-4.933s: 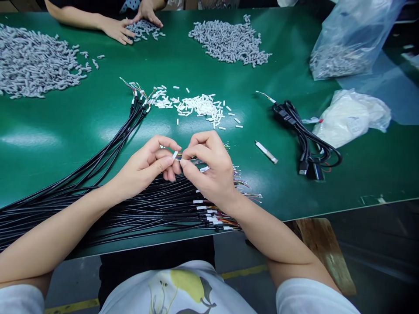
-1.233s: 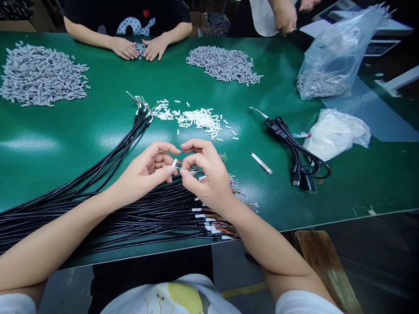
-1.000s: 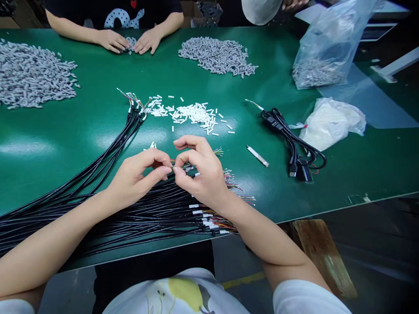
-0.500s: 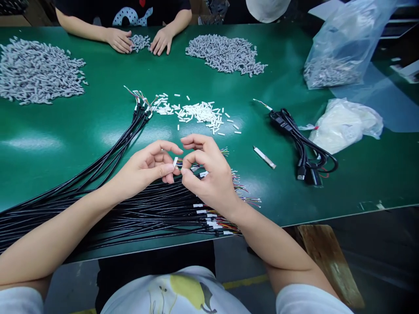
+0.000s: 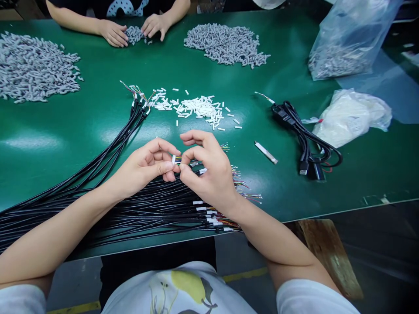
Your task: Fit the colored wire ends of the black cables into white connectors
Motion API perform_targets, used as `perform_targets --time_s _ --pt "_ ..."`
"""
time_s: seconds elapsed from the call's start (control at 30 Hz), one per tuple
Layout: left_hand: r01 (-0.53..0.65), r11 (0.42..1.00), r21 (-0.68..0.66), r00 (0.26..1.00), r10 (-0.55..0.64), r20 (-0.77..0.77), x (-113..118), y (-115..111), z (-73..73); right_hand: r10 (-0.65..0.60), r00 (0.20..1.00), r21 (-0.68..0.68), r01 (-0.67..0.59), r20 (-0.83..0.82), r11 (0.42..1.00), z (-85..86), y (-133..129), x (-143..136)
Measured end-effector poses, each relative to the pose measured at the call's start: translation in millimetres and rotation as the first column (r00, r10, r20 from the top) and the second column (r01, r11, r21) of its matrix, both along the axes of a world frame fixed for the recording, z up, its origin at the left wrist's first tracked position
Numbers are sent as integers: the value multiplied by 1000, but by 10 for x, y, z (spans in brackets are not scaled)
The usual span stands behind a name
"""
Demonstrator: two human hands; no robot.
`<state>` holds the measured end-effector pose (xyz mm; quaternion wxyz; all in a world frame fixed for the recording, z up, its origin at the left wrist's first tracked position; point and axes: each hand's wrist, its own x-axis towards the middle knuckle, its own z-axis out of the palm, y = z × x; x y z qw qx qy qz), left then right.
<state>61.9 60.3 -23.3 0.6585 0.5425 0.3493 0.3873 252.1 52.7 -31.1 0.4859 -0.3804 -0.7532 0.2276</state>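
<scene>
Between the thumb and fingers of my left hand [image 5: 149, 163] is a small white connector [image 5: 173, 160], held nearly upright. My right hand [image 5: 207, 168] faces it, thumb and index finger pinched on thin coloured wires [image 5: 178, 160] at the connector's side; the exact grip is partly hidden by the fingers. Under both hands lies a thick bundle of black cables [image 5: 140, 205], with white sleeves [image 5: 212, 221] and bare coloured wire ends [image 5: 240, 184] at its right end. Beyond the hands lies a scatter of small white pieces [image 5: 201, 108].
A second cable group [image 5: 126, 126] bends away at left. To the right are a utility knife [image 5: 266, 152], a coiled USB cable [image 5: 294, 131], and plastic bags [image 5: 355, 115]. Across the table, a co-worker's hands [image 5: 113, 32] touch grey pieces, between large grey piles [image 5: 227, 43].
The white connector has turned more upright in my left fingers, and my right fingertips remain close beside it. The view has shifted slightly. The co-worker's hands moved a little around the grey pieces.
</scene>
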Motion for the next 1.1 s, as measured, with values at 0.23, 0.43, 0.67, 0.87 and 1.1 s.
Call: perform_targets --time_s 0.23,0.43,0.67,0.87,1.1 --pt "21 997 -68 999 -18 46 -15 9 15 -6 999 66 4 32 998 -4 12 7" --pt "39 993 -114 997 -31 71 -11 4 22 -24 999 157 18 36 987 -41 8 -22" --pt "83 990 -117 994 -74 79 -18 14 56 4 1000 167 -9 31 986 -25 -29 -32" --pt "37 999 -9 998 -37 -43 -44 15 89 31 999 113 -35 39 993 11 -10 12" --pt "-228 945 234 962 257 -98 -89 27 198 207 922 -472 -350 -328 810 107 28 50"
